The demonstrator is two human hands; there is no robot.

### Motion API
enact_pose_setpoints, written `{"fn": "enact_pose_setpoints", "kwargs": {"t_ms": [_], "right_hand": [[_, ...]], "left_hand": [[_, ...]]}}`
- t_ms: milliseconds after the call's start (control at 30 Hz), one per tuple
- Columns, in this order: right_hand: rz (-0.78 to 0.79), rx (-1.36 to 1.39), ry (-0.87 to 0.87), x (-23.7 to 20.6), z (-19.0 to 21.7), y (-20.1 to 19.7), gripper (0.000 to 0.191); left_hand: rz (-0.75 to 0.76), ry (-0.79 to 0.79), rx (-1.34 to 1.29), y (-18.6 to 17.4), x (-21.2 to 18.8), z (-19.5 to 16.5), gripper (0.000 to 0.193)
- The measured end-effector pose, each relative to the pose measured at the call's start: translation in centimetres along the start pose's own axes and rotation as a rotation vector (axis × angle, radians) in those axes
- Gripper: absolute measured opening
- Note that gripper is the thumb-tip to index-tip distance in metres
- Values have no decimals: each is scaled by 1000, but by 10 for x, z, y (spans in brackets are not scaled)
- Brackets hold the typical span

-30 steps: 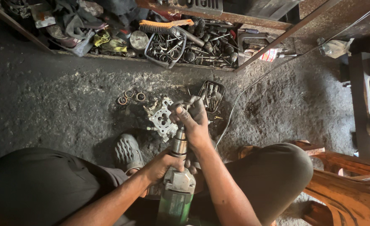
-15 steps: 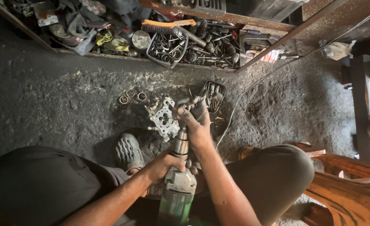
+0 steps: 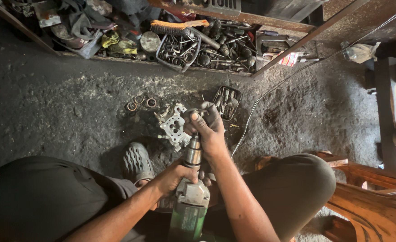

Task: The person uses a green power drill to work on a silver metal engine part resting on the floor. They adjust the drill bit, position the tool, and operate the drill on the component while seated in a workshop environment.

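The person is bracing a green die grinder (image 3: pixel 190 204), left hand (image 3: pixel 173 176) clenched around its body and right hand (image 3: pixel 209 130) grasping its nose, steadying it against the pale carburetor casting (image 3: pixel 173 126) lying on the floor (image 3: pixel 50 112) beside a sandalled foot (image 3: pixel 136 162).

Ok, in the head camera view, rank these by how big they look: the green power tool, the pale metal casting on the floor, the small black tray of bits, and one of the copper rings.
1. green power tool, though it sits nearest the camera
2. pale metal casting
3. small black tray of bits, close to the casting, so that order is unsure
4. copper ring
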State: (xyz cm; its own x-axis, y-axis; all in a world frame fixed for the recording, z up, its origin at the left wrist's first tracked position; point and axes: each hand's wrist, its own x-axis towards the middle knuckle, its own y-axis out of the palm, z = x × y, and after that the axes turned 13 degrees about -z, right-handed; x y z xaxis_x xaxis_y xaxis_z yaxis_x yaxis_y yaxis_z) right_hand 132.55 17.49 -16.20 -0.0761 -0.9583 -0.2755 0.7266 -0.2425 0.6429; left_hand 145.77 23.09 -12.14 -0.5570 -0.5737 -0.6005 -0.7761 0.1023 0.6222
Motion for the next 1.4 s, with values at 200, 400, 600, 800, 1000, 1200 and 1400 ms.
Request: {"fn": "enact_pose_setpoints", "kwargs": {"t_ms": [200, 400, 600, 800, 1000, 1200, 1400], "right_hand": [[-74, -41, 171, 2, -1, -3, 24], [-160, -165, 236, 3, -2, -2, 28], [-74, -278, 32, 3, -2, 1, 38], [-40, -122, -10, 0, -2, 3, 36], [21, 28, 22, -2, 0, 3, 33], [14, -15, -22, 0, 1, 4, 30], [-59, -100, -47, 3, 3, 4, 37]], "left_hand": [[-9, -11, -45, -3, 0, 1, 27], [-17, -22, -34, -5, 0, 1, 26], [-12, -21, -38, -4, 1, 1, 27], [8, -7, -31, -4, 3, 2, 28], [27, 5, -14, -2, 3, 1, 28], [25, -12, -14, -3, 4, 0, 28], [15, -10, -40, -2, 4, 1, 30]]}}
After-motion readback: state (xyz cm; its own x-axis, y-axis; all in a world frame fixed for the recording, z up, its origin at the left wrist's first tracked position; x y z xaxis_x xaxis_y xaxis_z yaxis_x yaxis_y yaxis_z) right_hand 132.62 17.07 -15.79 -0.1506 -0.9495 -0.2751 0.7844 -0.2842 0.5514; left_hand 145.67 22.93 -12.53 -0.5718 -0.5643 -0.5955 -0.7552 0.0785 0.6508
